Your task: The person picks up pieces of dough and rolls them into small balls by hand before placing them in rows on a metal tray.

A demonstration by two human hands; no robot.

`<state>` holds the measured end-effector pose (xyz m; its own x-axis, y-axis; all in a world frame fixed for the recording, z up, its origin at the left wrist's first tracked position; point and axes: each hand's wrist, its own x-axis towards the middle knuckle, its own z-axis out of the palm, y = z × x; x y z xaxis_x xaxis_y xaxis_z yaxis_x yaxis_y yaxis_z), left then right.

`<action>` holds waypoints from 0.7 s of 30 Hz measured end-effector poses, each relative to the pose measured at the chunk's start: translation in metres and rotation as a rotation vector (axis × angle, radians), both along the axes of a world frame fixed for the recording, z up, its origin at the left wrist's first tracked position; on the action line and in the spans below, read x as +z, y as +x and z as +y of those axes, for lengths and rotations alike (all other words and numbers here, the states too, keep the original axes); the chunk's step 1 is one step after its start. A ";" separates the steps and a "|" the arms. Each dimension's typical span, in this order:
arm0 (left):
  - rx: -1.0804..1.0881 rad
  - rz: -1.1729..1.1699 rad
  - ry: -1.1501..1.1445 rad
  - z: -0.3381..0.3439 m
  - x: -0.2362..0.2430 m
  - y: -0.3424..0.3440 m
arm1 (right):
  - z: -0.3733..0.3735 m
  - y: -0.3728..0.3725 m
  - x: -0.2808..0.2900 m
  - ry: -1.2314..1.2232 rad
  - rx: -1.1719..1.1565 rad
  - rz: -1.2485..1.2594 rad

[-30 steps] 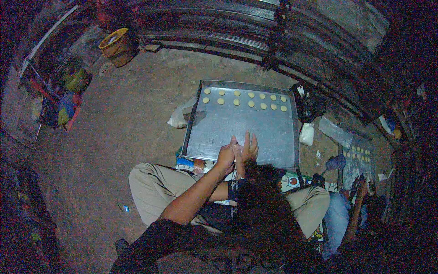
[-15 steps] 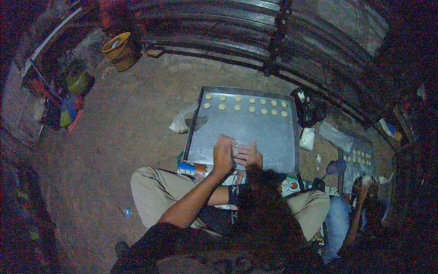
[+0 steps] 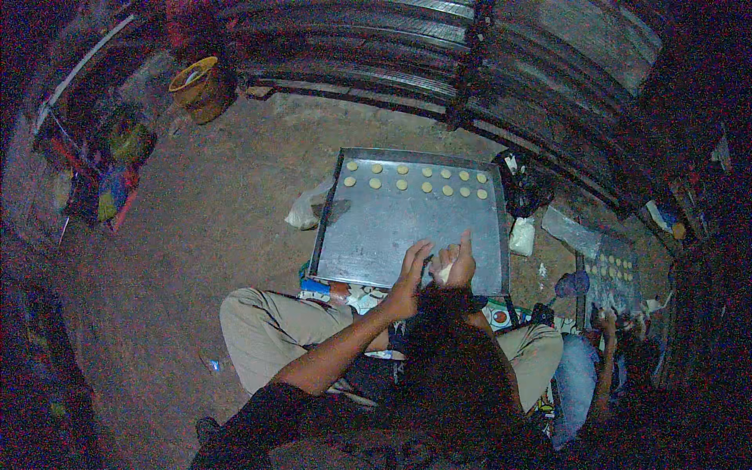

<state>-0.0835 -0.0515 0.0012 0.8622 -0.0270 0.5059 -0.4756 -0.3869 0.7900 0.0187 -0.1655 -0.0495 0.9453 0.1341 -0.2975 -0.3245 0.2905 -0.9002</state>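
Note:
My right hand [image 3: 459, 265] is over the near part of a metal baking tray [image 3: 392, 227], fingers curled round a small pale piece of dough [image 3: 446, 272] and one finger stretched out. Just beside it, my left hand [image 3: 408, 276] is open, its fingers extended upward and nothing seen in them. Two rows of small round pale dough discs [image 3: 427, 187] lie along the tray's far side. Flour-like dust marks the tray's surface.
Beside the tray are a tied clear bag [image 3: 304, 210] on the left and a white bag [image 3: 522, 236] on the right. At right, a co-worker's hand [image 3: 607, 321] is near another tray of discs [image 3: 615, 286]. A yellow bucket [image 3: 197, 92] and metal racks [image 3: 368, 48] stand beyond.
My hands have moved apart, the left opening and the right shifting rightward. The dough, earlier between both hands, is now in my right hand. The co-worker's hand has lowered toward their tray.

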 end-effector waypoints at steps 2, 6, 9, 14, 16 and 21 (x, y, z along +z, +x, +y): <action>-0.072 0.074 0.099 0.009 0.002 -0.001 | 0.002 -0.002 0.009 -0.030 0.037 -0.042; -0.004 0.085 0.240 0.017 0.010 0.004 | 0.006 -0.010 0.023 -0.165 0.147 -0.146; 0.057 0.055 0.190 0.018 0.014 0.009 | 0.003 -0.015 0.029 -0.283 0.225 -0.184; 0.208 0.034 0.260 0.027 0.011 -0.006 | 0.014 -0.015 0.038 -0.363 0.383 -0.186; 0.306 0.009 0.275 0.028 0.012 -0.003 | 0.017 -0.018 0.047 -0.476 0.450 -0.205; 0.420 0.076 0.511 0.032 0.029 -0.002 | 0.014 -0.037 0.093 -0.823 0.598 -0.237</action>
